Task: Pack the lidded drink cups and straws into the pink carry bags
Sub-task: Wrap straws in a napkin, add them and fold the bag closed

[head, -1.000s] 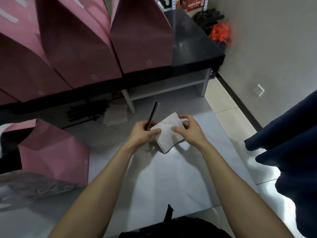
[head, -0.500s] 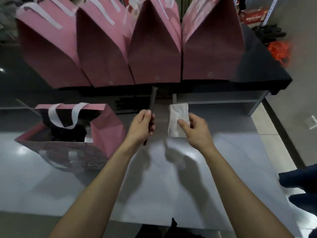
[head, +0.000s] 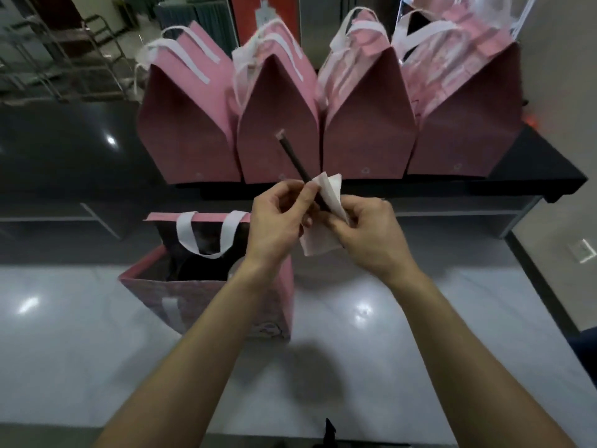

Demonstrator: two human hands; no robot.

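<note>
Your left hand (head: 277, 221) and right hand (head: 371, 234) meet above the far edge of the pale table (head: 420, 334), both working one bundle. The left grip is closed: thumb and fingertips pinch the white paper napkin (head: 326, 202) where the dark straw (head: 295, 161) enters it. The right grip is closed too, fingers curled round the napkin's lower part, with the straw's lower end hidden inside the fold. The straw tilts up and to the left, its free tip showing against the row of bags behind.

The open pink carry bag (head: 206, 295) stands on the table just left of your hands, under your left forearm, its white handle (head: 210, 234) arched over a dark interior (what lies inside cannot be made out).

Beyond the table's far edge, four closed pink carry bags (head: 365, 130) stand side by side along the near edge of a black shelf (head: 533, 169), their white handles up, each touching its neighbour.
</note>
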